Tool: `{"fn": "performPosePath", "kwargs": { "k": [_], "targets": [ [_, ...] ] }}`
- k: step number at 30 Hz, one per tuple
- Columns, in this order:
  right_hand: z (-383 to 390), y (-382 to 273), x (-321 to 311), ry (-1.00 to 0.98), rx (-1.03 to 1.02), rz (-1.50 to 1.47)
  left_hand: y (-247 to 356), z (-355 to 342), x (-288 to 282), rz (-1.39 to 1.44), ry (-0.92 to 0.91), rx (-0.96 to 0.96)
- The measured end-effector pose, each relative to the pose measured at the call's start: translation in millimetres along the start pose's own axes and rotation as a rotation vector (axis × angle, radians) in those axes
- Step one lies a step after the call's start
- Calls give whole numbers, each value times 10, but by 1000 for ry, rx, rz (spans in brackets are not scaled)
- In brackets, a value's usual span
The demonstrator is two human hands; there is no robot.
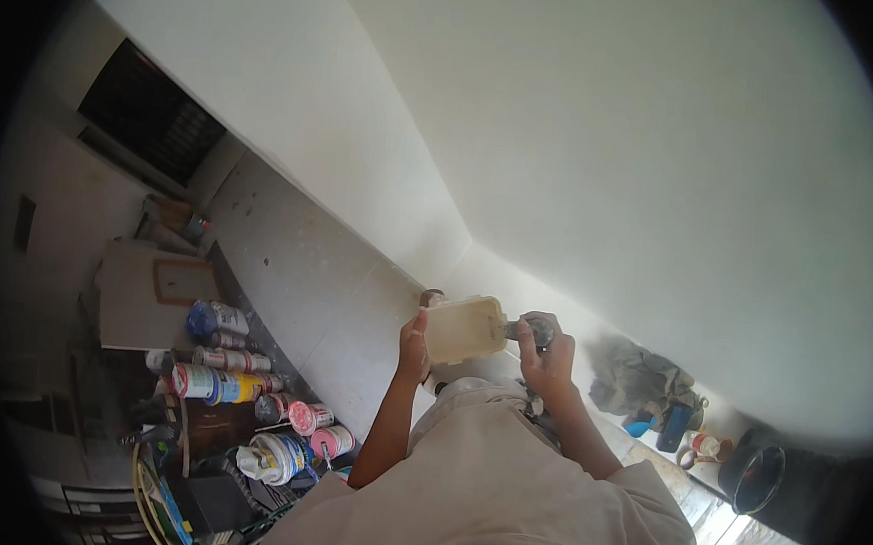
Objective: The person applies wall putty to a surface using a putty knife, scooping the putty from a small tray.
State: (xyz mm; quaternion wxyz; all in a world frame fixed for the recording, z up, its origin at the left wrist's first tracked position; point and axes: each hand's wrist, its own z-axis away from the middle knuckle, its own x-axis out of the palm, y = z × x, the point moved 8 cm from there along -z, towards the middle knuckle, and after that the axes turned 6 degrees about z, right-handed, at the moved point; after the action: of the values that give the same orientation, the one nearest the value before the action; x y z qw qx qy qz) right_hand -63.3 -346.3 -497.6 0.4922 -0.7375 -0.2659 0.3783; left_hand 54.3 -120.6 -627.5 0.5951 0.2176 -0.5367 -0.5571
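Before my body I hold a shallow cream-coloured plastic tub (pixel 461 325), roughly rectangular, with its inside in view and a darker smear near its right end. My left hand (pixel 413 346) is closed on the tub's left edge. At the opposite side, my right hand (pixel 548 365) is wrapped round a dark-handled tool (pixel 544 329). The tool's end meets the tub's right rim; its working part is too small to make out. Pale marks show on my fingers.
White walls (pixel 600 163) meet in a corner ahead. At left, several paint cans (pixel 194 381) and a white bucket (pixel 274 458) crowd together beside a leaning board (pixel 144 297). Crumpled grey cloth (pixel 638 377), a blue container (pixel 675 428) and a black bucket (pixel 751 479) lie at right.
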Motion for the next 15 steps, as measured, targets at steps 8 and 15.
{"fn": "performPosePath", "kwargs": {
  "k": [8, 15],
  "targets": [
    [-26, 53, 128, -15, 34, 80, 10, 19, -142, 42, -17, 11],
    [38, 155, 305, -130, 106, 168, 41, -1, -161, -11, -29, 2]
  ]
}}
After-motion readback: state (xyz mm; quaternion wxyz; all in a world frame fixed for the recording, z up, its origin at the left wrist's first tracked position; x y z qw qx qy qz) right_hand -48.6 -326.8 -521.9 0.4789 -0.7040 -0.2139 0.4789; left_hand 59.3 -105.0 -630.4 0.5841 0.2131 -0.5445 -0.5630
